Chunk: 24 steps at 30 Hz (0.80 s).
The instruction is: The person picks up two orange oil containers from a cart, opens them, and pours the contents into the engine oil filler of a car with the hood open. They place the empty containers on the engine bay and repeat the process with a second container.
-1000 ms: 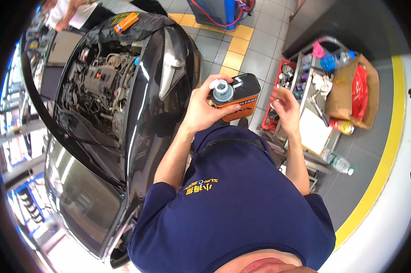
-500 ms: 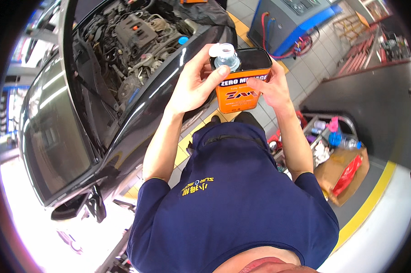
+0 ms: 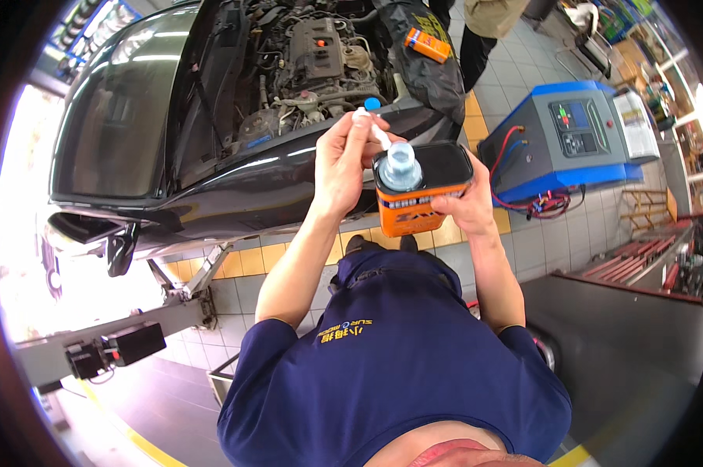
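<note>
My right hand (image 3: 464,204) grips the side of an orange and black oil can (image 3: 421,187) held in front of my chest. A clear plastic spout (image 3: 400,166) sits on top of the can. My left hand (image 3: 344,159) is above the can's left side, fingers pinched on a small white tab or strip (image 3: 373,128) that runs from the spout. Behind both hands is a dark car (image 3: 227,124) with its bonnet up and the engine (image 3: 316,66) exposed.
A blue service machine (image 3: 577,136) with red and blue hoses stands to the right. Another orange can (image 3: 428,44) rests on a black cover over the car's fender. A person's legs (image 3: 488,31) stand beyond the car. Lift arms (image 3: 172,307) lie at lower left.
My view swung, bringing the car's engine bay behind my hands. The can stayed in my right hand; my left hand left the can's side and pinched the white tab at the spout.
</note>
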Each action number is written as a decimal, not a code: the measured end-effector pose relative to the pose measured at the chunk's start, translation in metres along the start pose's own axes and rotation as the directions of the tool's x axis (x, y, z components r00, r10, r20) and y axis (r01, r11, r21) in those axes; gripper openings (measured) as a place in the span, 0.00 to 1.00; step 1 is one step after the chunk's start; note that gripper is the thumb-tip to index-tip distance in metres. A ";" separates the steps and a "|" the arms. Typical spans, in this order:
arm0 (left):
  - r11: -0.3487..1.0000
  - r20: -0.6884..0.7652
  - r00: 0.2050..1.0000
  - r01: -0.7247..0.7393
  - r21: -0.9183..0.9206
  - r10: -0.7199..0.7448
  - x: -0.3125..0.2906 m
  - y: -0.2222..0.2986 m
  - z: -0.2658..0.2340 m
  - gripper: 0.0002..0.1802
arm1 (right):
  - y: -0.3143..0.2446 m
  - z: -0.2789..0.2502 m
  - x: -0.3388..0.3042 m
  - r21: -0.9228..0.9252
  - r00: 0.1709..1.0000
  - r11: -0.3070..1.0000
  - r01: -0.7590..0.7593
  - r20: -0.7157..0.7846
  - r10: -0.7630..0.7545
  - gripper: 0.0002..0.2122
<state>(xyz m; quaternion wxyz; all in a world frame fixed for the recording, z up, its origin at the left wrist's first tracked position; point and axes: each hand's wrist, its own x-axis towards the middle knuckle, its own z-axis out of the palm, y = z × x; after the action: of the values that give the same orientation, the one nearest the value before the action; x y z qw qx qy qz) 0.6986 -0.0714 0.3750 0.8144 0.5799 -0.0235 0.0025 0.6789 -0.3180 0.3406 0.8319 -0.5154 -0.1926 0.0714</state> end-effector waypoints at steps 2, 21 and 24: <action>0.994 -0.103 0.995 -0.013 -0.107 0.002 -0.001 0.000 0.003 0.22 | -0.007 -0.013 0.000 0.004 0.999 1.000 0.002 0.052 -0.002 0.38; 0.976 0.097 0.992 0.098 -0.196 -0.080 -0.080 -0.014 -0.060 0.36 | 0.029 0.010 0.048 0.036 0.980 0.991 -0.130 0.153 0.123 0.39; 0.987 0.038 0.996 -0.088 0.132 0.084 -0.083 -0.008 -0.057 0.43 | 0.049 0.025 0.061 0.018 0.984 0.992 -0.122 0.133 0.118 0.37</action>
<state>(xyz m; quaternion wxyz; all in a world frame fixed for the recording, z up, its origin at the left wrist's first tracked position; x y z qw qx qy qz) 0.6184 -0.0181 0.3451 0.7724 0.6314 -0.0616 0.0298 0.7288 -0.2555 0.3217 0.8182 -0.5095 -0.2147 0.1575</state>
